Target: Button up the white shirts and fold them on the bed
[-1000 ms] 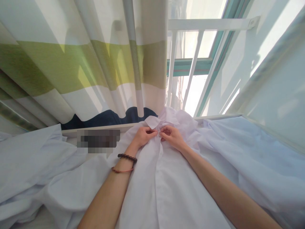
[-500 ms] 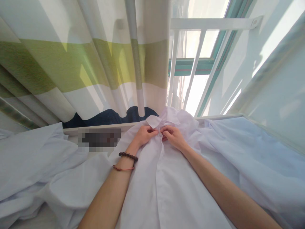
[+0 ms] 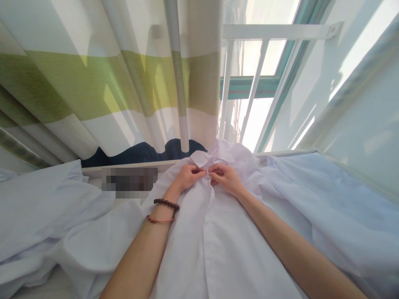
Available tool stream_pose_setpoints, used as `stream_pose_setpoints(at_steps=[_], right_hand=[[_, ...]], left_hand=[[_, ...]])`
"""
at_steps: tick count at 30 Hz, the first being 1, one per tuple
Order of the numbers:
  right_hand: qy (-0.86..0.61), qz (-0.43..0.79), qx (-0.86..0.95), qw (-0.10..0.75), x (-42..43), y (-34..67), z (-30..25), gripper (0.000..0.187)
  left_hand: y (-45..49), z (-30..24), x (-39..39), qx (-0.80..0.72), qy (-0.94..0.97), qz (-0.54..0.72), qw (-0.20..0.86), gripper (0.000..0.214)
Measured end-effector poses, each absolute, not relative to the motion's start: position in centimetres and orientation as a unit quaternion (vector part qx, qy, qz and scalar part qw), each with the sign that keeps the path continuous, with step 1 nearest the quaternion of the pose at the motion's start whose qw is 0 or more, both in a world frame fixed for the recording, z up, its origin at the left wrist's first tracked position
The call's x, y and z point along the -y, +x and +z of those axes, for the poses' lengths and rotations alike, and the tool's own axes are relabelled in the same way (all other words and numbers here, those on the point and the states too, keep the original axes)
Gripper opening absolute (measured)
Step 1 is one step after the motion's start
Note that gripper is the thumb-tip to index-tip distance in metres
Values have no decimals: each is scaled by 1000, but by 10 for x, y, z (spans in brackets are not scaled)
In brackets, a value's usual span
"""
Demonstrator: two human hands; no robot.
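A white collared shirt [image 3: 237, 241] lies front side up before me, its collar [image 3: 201, 158] toward the far edge and its front placket running down the middle. My left hand [image 3: 188, 176] pinches the placket just below the collar between thumb and fingers. Right beside it, my right hand [image 3: 226, 178] pinches the opposite front edge, and the fingertips of both hands nearly meet. Whether a button sits between them is too small to make out. A dark beaded bracelet [image 3: 166, 203] and a thin reddish cord circle my left wrist.
More white cloth [image 3: 28, 207] is heaped at the left, and the shirt's fabric [image 3: 305, 195] spreads to the right. A pixelated dark patch [image 3: 129, 182] lies left of my hand. Beyond the white ledge [image 3: 124, 167] hang a white-and-green curtain [image 3: 109, 83] and a white railing [image 3: 280, 32] before the window.
My right fingertips have moved slightly left, closer to the left ones at the placket. My left hand and the shirt stay almost where they were.
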State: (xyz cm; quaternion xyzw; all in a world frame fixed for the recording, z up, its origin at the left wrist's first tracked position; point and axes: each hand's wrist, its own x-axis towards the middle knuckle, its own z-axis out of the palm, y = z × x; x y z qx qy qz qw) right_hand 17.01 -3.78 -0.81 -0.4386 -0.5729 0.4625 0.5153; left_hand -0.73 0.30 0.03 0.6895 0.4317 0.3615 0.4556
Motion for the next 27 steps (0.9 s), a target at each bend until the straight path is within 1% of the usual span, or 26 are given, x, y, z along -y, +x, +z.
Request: stream_pose_setpoints(at_steps=[10,18,27], right_hand=[[-428,464,577,518,37,171,-9,18],[-433,450,583,520,38,172,-8,13],[-435,457,585,511,38,173,-7,15]], left_hand=[[-8,2,-3,-433,688,355,462,28],[-9,-1,-5,-432,682,359,468,29],[-9,1,-3,-433,683,353,471,29]])
